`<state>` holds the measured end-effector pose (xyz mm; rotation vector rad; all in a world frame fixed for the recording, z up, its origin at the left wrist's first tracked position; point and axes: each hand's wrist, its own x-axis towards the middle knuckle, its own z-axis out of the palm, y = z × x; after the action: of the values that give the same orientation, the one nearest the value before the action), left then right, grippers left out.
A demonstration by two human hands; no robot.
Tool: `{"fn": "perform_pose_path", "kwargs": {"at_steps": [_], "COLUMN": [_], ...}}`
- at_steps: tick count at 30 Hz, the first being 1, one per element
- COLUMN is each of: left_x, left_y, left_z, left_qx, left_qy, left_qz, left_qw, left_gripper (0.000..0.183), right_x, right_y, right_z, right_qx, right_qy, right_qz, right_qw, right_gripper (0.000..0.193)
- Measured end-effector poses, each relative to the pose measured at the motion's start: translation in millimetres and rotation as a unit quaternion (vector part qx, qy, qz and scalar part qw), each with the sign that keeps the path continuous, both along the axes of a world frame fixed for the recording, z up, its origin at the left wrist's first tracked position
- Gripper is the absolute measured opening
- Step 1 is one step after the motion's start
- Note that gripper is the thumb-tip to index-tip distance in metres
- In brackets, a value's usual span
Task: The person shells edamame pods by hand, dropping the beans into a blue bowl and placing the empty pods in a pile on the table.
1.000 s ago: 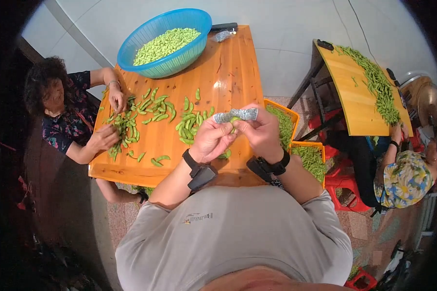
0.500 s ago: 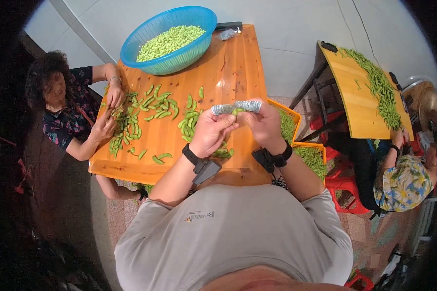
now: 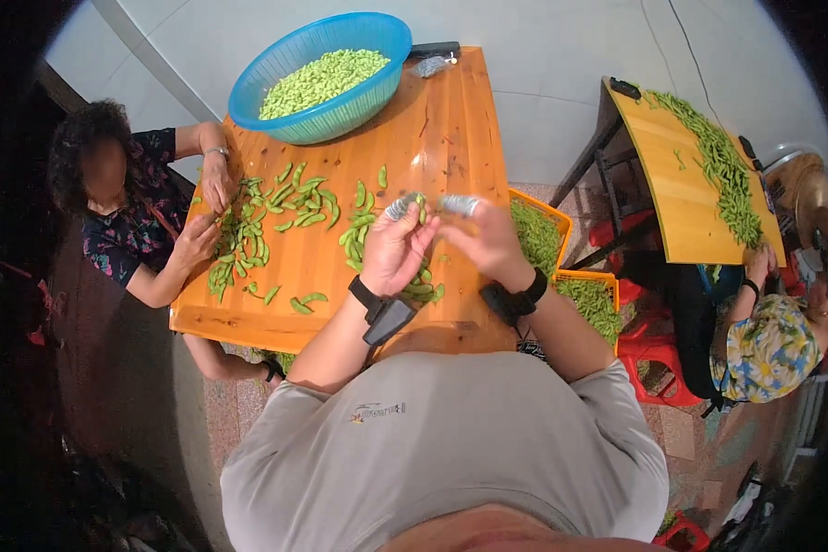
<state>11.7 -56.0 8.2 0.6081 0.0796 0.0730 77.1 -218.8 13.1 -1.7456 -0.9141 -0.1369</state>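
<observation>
Wooden table; above it, nearer right edge than left, green pod pinched in left hand; right hand blurred, spread, just beside; likely light, springy, slightly slick, bruisable; best gripped near one end

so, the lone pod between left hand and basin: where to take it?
Likely a pinch grip across the pod's middle, from above: it's slim, points lengthwise away from the person, and has bare table along both sides.
</observation>
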Motion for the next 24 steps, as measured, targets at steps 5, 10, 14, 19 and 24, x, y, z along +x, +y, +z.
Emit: {"fn": "perform_pose_path", "kwargs": {"at_steps": [5,10,14,19,24], "left_x": [-1,-4,-7,-9,-13], "left_y": [-16,-18,-14,-7,-10], "left_z": [12,11,13,8,8], "left_qx": [0.019,0.060,0.229,0.423,0.535], "left_qy": [-0.003,0.031,0.032,0.015,-0.023], "left_qz": [0.022,0.050,0.086,0.131,0.200], "left_qw": [1.000,0.996,0.969,0.896,0.820], "left_gripper": [0.012,0.013,0.011,0.009,0.013], "right_x": [-7,-6,-6,-7,-7], "right_y": [11,7,4,-1,-2], "right_z": [16,19,23,24,22], "right_qx": [0.115,-0.008,0.021,-0.024,-0.053], "right_qy": [0.150,0.108,0.139,0.115,0.085], "right_qz": [0.029,-0.030,-0.015,-0.024,-0.023], "right_qw": [0.981,0.994,0.990,0.993,0.995], "right_gripper": [0.028,0.018,0.017,0.015,0.017]}}
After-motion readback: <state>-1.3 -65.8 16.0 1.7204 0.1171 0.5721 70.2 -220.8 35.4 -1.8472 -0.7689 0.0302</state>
